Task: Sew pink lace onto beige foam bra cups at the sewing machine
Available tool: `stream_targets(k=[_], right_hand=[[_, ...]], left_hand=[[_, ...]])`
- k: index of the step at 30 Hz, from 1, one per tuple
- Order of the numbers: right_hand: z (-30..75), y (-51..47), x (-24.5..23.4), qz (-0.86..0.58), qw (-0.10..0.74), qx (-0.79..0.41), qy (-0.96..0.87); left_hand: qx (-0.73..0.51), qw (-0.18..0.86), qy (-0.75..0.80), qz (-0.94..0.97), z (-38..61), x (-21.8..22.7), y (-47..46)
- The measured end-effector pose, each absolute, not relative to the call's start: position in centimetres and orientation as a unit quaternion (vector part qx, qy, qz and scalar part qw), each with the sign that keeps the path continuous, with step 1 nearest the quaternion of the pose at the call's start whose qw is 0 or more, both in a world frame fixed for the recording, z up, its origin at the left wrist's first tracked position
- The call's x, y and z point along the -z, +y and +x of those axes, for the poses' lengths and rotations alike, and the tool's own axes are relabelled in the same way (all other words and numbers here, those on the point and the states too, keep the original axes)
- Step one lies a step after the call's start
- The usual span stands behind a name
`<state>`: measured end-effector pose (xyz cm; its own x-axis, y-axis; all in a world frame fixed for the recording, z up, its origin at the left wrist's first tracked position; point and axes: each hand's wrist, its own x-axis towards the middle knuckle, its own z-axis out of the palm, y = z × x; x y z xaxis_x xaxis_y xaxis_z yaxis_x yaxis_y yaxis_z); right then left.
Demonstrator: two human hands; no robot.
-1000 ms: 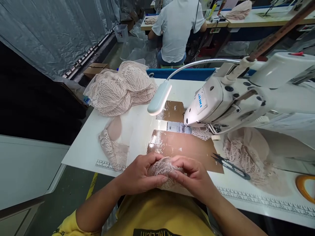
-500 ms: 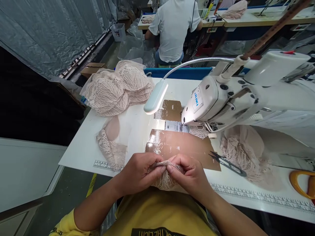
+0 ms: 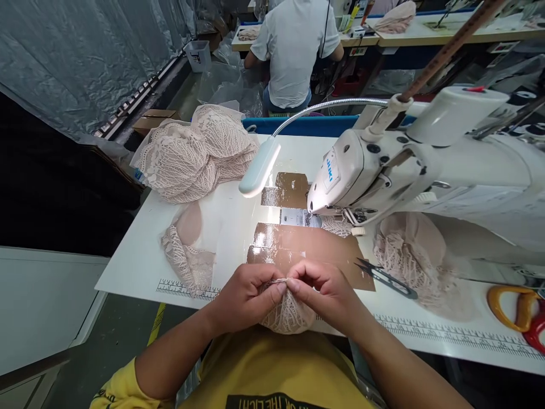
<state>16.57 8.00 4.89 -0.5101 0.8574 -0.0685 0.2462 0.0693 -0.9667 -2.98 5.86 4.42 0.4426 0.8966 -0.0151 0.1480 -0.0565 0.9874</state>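
Note:
Between my hands is a beige lace bra cup (image 3: 289, 313), its rounded side hanging down at the table's front edge. My left hand (image 3: 251, 295) pinches the upper edge of the lace between thumb and fingers. Right beside it, my right hand (image 3: 321, 289) pinches the same edge, the two thumbs almost touching. Fingers cover part of the pinched edge. Just beyond the hands lies a brown cardboard sheet (image 3: 315, 247) taped to the white table. The sewing machine (image 3: 361, 170) stands ahead and to the right, with some lace (image 3: 336, 226) by its needle area.
Thread snips (image 3: 387, 279) lie right of my hands, near a lace piece (image 3: 413, 261) and orange-handled scissors (image 3: 511, 307). Another lace piece (image 3: 187, 250) lies left. Behind it is a lace pile (image 3: 196, 150). A lamp (image 3: 260, 167) overhangs the table; a person in white (image 3: 293, 54) sits beyond.
The hands have drawn slightly closer around the pinched edge, and more of the rounded lace shows below them. The whole view has shifted a little, so the scene sits further left.

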Motion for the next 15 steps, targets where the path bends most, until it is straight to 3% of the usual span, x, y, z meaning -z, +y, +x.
stream_targets(k=[7,12,15], right_hand=[[17.2,8.0,-5.7,-0.414,0.270,-0.556,-0.668],[17.8,8.0,-5.8,-0.418,0.269,-0.584,-0.642],[17.9,8.3,-5.6,-0.414,0.265,-0.622,-0.610]], left_hand=[[-0.287,0.610,0.367,0.641,-3.5,-5.5,6.9],[-0.301,0.600,0.361,0.648,-2.8,-5.5,7.4],[-0.317,0.647,0.372,0.585,-1.6,-4.9,7.3]])
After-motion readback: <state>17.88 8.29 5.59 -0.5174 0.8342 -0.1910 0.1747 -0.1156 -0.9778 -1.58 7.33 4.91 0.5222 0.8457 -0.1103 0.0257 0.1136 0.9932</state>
